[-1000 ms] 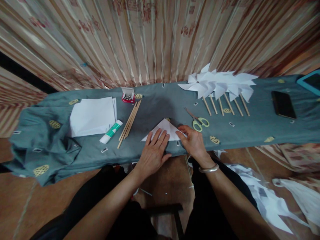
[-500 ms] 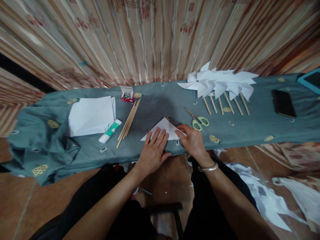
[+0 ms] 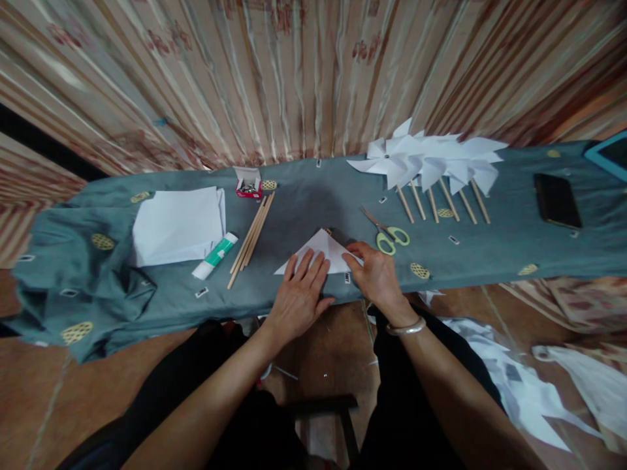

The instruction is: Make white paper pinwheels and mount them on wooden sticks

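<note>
A sheet of white paper (image 3: 321, 244), folded into a triangle, lies on the cloth-covered table (image 3: 313, 199) with its peak pointing away from me. Across its lower left part my left hand (image 3: 300, 290) rests flat, fingers spread. My right hand (image 3: 375, 271) pinches the triangle's right corner between thumb and fingers. Just beyond that hand lie scissors (image 3: 386, 238) with light green handles. Left of the triangle are several thin wooden sticks (image 3: 251, 241) in a loose bundle, and a green and white glue stick (image 3: 215, 256).
White paper sheets (image 3: 177, 225) are stacked at the left, near a small red box (image 3: 249, 184) of metal pins. Several paper pinwheels (image 3: 431, 160) on sticks lie at the back right. Farther right is a black phone (image 3: 557, 200). Paper scraps (image 3: 509, 375) lie on the floor.
Both hands keep the same place on the folded paper, with no clear movement. The whole view has shifted very slightly.
</note>
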{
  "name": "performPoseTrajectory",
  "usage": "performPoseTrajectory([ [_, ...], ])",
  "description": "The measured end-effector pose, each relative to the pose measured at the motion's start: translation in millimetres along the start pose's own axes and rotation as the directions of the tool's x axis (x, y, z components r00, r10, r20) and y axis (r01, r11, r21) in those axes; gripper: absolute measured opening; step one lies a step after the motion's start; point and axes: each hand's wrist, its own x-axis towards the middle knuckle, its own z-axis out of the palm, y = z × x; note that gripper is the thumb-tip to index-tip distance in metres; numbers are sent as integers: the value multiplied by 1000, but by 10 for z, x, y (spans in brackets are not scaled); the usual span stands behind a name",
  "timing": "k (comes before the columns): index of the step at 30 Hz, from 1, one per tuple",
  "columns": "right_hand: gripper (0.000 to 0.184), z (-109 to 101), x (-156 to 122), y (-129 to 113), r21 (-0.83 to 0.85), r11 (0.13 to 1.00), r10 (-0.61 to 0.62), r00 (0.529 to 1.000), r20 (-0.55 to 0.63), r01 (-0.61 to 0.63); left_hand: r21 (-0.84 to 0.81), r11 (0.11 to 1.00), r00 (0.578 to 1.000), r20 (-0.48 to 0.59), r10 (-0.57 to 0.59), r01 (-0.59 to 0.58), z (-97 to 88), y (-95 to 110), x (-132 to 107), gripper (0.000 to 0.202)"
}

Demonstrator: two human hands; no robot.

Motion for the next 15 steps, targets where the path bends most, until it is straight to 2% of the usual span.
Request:
performPoseTrajectory([
  [5, 25, 20, -30, -6, -105, 993, -58, 998, -20, 56, 6, 1000, 1000, 3, 2, -2, 17, -1, 0, 69],
  [8, 34, 24, -58, -25, -168, 975, -157, 987, -46, 147, 21, 1000, 1000, 9, -1, 1, 19, 3, 1, 70],
  [11, 42, 49, -101, -66, -173, 960, -236, 970, -62, 222, 22, 1000, 1000, 11, -4, 4, 11, 9, 2, 71],
  [15, 44, 135, -182, -117, -145, 961, -245, 968, -55, 235, 8, 1000, 1000, 23, -7, 7, -6, 20, 3, 69],
])
